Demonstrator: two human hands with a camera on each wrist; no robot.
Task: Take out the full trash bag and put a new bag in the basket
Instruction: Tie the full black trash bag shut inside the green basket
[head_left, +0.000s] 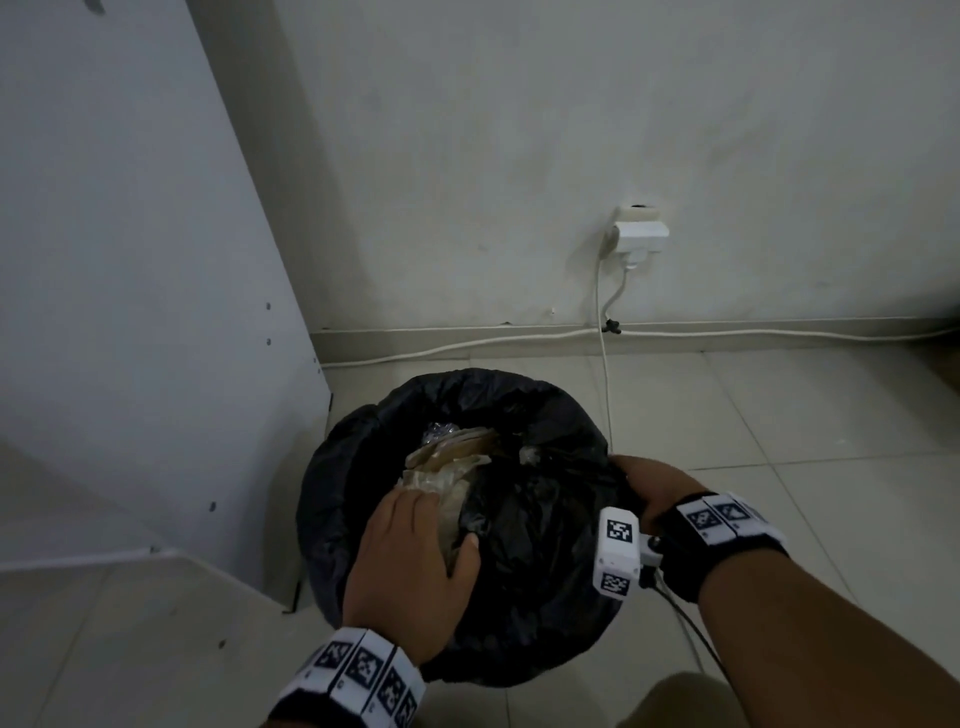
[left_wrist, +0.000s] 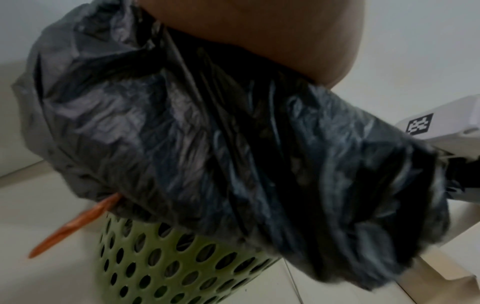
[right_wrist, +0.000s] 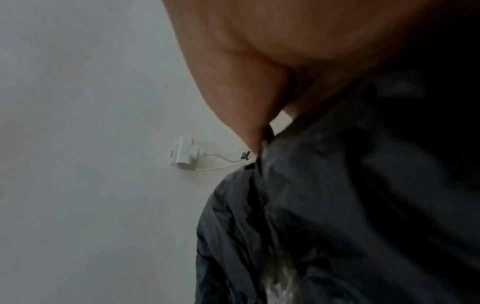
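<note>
Black trash bag (head_left: 524, 525), full, sits in the green perforated basket (left_wrist: 166, 267), draped over its rim beneath both hands; left hand (head_left: 410, 561) presses flat on the trash inside, right hand (head_left: 654, 493) clutches the bag's edge.

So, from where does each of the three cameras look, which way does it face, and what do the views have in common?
Head: worn on the head, looks down at the black trash bag; left hand lies on the trash inside, right hand grips the bag's rim.
Left wrist: under the left hand, faces the bag draped over the green basket.
Right wrist: under the right hand, faces the wall and its plug.
Shared: the bag appears in all; head view also shows the plug.
</note>
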